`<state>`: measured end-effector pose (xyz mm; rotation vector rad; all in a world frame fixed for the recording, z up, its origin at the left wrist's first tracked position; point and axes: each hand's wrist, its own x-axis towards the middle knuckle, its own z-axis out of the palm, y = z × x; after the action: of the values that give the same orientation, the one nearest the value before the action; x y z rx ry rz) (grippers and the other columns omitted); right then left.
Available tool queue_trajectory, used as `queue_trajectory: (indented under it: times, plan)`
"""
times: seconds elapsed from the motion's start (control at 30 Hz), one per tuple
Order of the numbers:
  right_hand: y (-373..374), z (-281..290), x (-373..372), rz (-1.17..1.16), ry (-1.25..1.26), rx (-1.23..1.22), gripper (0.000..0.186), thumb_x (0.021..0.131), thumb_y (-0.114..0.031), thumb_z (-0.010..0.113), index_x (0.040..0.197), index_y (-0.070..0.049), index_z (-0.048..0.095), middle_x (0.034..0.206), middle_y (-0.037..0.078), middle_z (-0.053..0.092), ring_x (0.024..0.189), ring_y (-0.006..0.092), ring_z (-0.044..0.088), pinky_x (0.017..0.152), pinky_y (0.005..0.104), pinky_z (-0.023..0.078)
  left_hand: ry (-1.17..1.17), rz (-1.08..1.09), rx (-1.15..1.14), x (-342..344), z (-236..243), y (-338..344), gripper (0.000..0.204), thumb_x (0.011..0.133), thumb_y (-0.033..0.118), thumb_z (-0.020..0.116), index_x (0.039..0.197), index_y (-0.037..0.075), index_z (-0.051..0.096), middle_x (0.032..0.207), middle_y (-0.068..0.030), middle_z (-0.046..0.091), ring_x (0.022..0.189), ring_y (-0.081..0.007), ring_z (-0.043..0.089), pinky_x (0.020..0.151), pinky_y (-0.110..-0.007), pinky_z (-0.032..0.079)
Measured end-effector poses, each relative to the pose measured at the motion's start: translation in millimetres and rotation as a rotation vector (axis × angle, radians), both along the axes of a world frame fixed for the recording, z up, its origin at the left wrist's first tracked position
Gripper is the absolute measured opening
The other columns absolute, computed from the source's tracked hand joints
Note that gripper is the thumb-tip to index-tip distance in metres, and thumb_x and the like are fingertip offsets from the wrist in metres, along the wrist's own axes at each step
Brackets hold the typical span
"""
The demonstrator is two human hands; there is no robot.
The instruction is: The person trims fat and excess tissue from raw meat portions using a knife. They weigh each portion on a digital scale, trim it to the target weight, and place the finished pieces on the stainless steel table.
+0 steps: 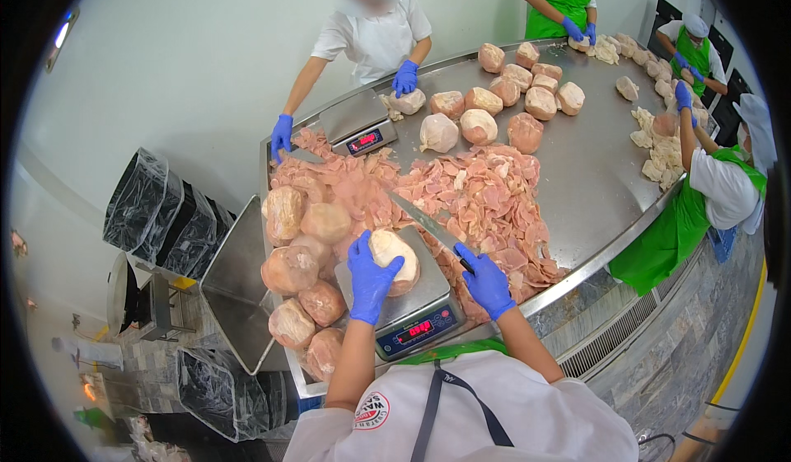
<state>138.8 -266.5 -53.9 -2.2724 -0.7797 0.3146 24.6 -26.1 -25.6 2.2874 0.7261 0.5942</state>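
My left hand (371, 281), in a blue glove, grips a pale, rounded chunk of meat (394, 254) from its left side. The chunk rests on the steel plate of a digital scale (418, 328) with a lit red display. In my right hand (488, 286), also gloved in blue, is the dark handle of a knife (432, 225). Its long blade points up and left, over the meat trimmings (486, 198) heaped beyond the scale. Several round meat chunks (290, 271) are piled close to my left forearm.
Across the steel table (589, 153), a co-worker (371, 37) handles another chunk near a second scale (365, 139). More rounded chunks (478, 126) stand mid-table. Other people in green aprons (667, 231) work along the far and right sides. Plastic-lined bins (148, 206) stand left.
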Motion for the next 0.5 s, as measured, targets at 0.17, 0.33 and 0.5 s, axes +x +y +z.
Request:
queue_trajectory:
  times: [0.17,0.33,0.5]
  plan:
    - [5,-16,-3,-0.047,0.077,0.221,0.062,0.09,-0.021,0.069,0.147,-0.014,0.045,0.118,0.022,0.065,0.104,0.0362,0.066,0.089,0.0419,0.052,-0.169,-0.274,-0.261,9,-9,33,0.084,0.073,0.025,0.086,0.143,0.003,0.045,0.137,-0.0166,0.047,0.128,-0.0307,0.048,0.113,-0.041,0.036]
    - [7,-24,-2,-0.089,0.145,0.328,0.057,0.096,-0.04,0.062,0.143,-0.011,0.049,0.116,0.022,0.068,0.104,0.0371,0.067,0.088,0.0424,0.052,-0.243,-0.229,-0.476,5,-15,33,0.085,0.074,0.02,0.086,0.145,0.002,0.042,0.139,-0.0152,0.049,0.13,-0.027,0.047,0.112,-0.038,0.037]
    - [9,-25,-1,-0.121,0.261,0.418,0.05,0.1,-0.04,0.058,0.137,-0.008,0.054,0.115,0.021,0.069,0.104,0.0343,0.068,0.089,0.0394,0.052,-0.272,-0.219,-0.647,0,-18,27,0.087,0.076,0.016,0.084,0.148,0.005,0.036,0.138,-0.0119,0.052,0.13,-0.0243,0.048,0.11,-0.036,0.039]
